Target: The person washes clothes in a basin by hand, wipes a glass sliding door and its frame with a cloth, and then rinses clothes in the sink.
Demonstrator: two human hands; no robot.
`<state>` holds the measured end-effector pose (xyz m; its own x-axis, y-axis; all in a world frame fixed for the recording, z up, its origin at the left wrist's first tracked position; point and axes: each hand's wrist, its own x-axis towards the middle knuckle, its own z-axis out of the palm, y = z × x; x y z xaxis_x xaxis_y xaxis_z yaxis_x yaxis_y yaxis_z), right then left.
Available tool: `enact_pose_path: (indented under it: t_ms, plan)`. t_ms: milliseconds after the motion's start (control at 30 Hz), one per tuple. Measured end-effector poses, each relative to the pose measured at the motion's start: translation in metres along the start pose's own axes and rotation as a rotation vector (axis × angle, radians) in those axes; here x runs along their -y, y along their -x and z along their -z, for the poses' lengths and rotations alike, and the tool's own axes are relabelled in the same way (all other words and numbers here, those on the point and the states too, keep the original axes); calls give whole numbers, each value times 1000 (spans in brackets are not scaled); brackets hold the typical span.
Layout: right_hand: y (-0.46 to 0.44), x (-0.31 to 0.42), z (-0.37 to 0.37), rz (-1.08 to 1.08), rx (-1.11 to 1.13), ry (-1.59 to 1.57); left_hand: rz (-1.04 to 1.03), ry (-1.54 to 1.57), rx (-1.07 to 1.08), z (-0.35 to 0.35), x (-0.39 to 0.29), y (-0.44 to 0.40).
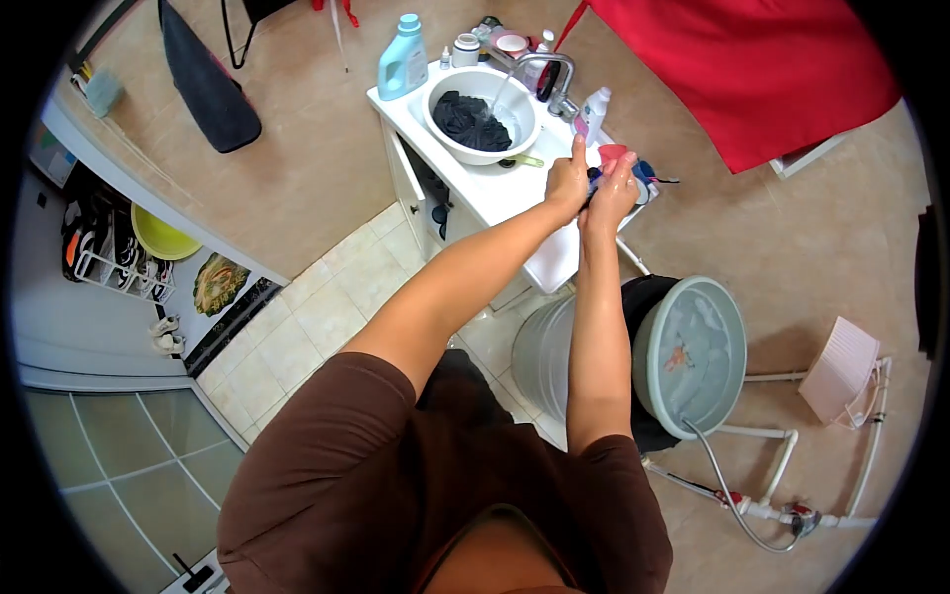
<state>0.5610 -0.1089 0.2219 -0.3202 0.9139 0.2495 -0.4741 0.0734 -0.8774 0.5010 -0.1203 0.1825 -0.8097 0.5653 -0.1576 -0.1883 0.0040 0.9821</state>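
Observation:
My left hand (567, 184) and my right hand (611, 198) are close together over the right part of the white sink counter (485, 193). The left hand is closed with its thumb sticking up. My right hand looks wet, its fingers pressed together and bent towards the left. A dark blue bit shows between the two hands, too small and covered to name. Left of them, dark cloth (465, 121) lies in a white basin (443, 147) under a metal tap (562, 84), from which water runs.
A light-blue detergent bottle (401, 69), small jars (465, 49) and a white bottle (594, 107) stand along the counter. A water-filled tub (737, 356) with a hose is at the right. Red cloth (752, 69) hangs beyond. One cabinet door (404, 183) is ajar.

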Motion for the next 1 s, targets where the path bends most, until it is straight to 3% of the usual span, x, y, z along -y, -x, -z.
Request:
enact_pose_path:
  t_ms: [100, 200, 267, 400, 433, 467, 567, 667, 733, 867, 967, 1000]
  plan:
    - [-30, -25, 11, -134, -51, -138, -167, -385, -65, -8, 8, -22]
    - [-45, -48, 10, -331, -135, -264, -390, -631, -82, 1, 13, -31]
    - [-48, -67, 9, -452, -57, -313, -530, -682, -150, 15, 14, -31]
    - [-34, -91, -20, -571, 145, -317, -505, -766, -233, 67, 23, -45]
    - [-31, -97, -27, -594, 303, -263, -355, -624, -203, 88, 19, -38]
    - [-23, -99, -39, -566, 424, -207, -371, -431, -223, 111, 31, -40]
    - [10, -96, -79, -429, 686, 52, 78, -33, -68, 194, 20, -1]
    - [54, -135, -121, -275, 872, 175, 149, 38, -116, 275, 23, 47]
    - [99, -145, -156, -401, 970, 161, 157, 153, -297, 324, 29, 82]
    - [189, -140, -227, -320, 1028, 174, 120, 491, -747, 437, 55, 153]
    - [230, -141, -276, -389, 1113, 44, 21, 547, -1017, 536, 83, 227]
    - [246, -130, -289, -416, 1152, 61, 31, 408, -1057, 556, 81, 257]
